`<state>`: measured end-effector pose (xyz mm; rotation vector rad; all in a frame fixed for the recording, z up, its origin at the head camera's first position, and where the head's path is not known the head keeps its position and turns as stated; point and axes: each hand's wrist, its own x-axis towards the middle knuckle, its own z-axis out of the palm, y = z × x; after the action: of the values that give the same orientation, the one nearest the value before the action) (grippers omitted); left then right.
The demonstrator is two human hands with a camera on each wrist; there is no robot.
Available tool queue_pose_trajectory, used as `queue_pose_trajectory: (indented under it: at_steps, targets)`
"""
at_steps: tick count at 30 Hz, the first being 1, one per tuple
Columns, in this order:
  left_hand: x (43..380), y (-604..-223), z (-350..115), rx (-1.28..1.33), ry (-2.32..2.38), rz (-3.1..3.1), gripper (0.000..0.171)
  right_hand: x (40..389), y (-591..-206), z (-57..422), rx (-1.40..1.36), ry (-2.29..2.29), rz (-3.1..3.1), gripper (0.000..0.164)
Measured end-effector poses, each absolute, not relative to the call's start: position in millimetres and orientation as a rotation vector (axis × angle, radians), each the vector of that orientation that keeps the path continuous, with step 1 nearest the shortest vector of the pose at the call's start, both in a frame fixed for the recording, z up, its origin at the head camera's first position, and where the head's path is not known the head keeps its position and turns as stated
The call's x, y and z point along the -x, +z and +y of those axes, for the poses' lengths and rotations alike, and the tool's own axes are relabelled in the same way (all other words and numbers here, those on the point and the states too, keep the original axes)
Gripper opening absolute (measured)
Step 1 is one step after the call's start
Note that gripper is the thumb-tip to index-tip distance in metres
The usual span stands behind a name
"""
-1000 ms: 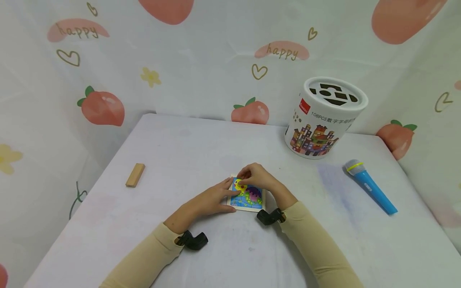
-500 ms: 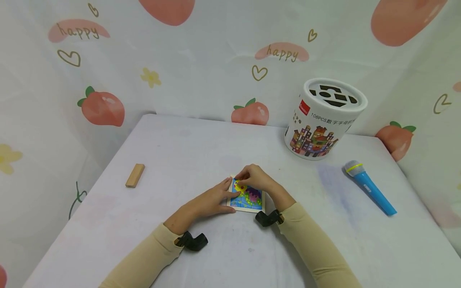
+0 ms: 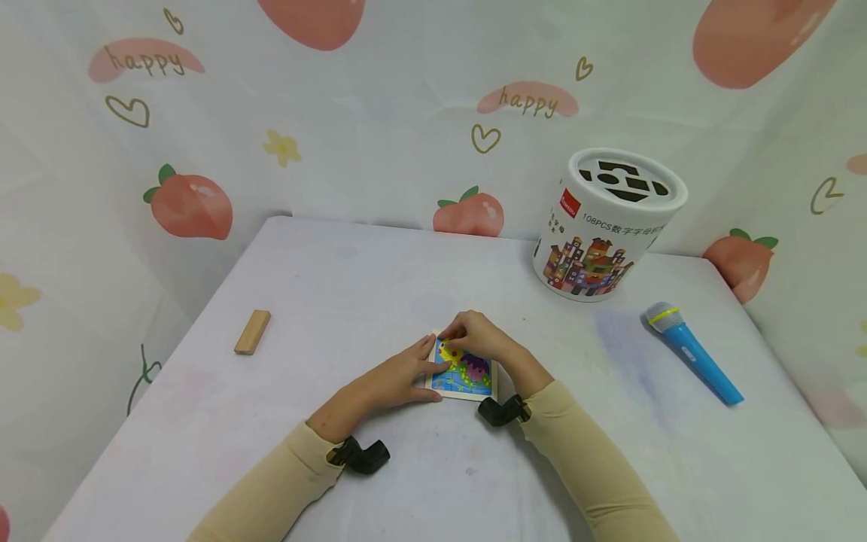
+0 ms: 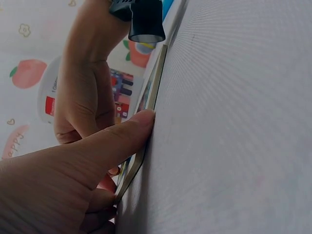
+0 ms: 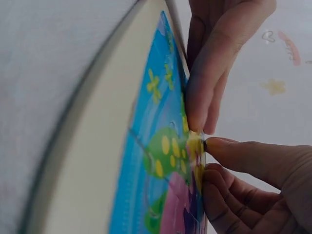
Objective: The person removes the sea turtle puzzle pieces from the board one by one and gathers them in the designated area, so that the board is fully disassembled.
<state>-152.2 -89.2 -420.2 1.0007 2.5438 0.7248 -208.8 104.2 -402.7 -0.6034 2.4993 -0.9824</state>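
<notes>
A small jigsaw puzzle [image 3: 463, 382] in a pale wooden frame lies flat on the table, with a colourful picture on blue. My left hand [image 3: 400, 376] rests along its left side: the thumb presses the frame's near edge, and a straight finger lies across the picture. The right hand [image 3: 479, 335] reaches over the far left part, its curled thumb and fingers at a yellow puzzle piece [image 5: 196, 146]. In the right wrist view, that thumb touches the piece's edge beside a left fingertip. The right fingers partly hide the puzzle's far edge.
A short wooden block [image 3: 253, 332] lies at the table's left. At the back right stands a white printed tub [image 3: 603, 226] with a slotted lid. A blue toy microphone [image 3: 698, 355] lies on the right. Patterned cloth [image 3: 366, 150] hangs behind the table.
Both hands stay at the same places on the puzzle, with little visible finger movement. The head view has shifted very slightly.
</notes>
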Motion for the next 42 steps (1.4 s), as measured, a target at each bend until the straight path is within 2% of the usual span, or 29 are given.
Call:
queue_pose_trajectory:
  at_steps: [15, 42]
  targets:
    - [152, -422, -91, -1.002, 0.733, 2.550, 0.055, 207, -404, 99, 0.623, -0.977, 2.539, 0.015]
    - [153, -424, -90, -1.028, 0.751, 2.573, 0.055, 203, -398, 85, 0.487, -0.917, 2.610, 0.010]
